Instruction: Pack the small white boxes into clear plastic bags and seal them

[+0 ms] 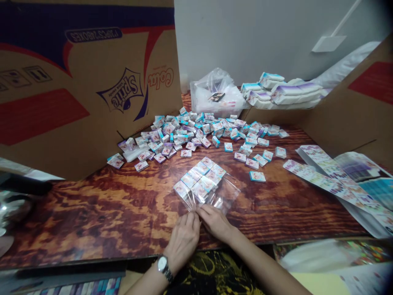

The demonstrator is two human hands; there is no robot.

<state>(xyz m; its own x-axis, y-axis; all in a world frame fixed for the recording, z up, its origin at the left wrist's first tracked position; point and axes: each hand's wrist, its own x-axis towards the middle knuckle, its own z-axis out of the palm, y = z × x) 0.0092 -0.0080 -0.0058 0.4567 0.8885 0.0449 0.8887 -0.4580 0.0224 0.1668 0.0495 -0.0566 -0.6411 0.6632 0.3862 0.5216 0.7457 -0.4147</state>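
Observation:
A clear plastic bag [208,190] lies on the dark varnished wood table [101,217], holding small white and blue boxes [199,180] packed in neat rows. My left hand [183,239], with a wristwatch [163,268] on its wrist, pinches the gathered near end of the bag. My right hand [215,223] grips the same end beside it, and the fingertips of both hands nearly meet there. Boxes at the bag's far end show through the film, while the pinched plastic is crumpled.
A loose heap of matching boxes [190,135] spreads across the table behind the bag. Cardboard panels [89,90] stand at the left and right. Printed sheets [337,184] lie at the right. A plastic bag [215,94] and stacked packets [279,92] sit at the back.

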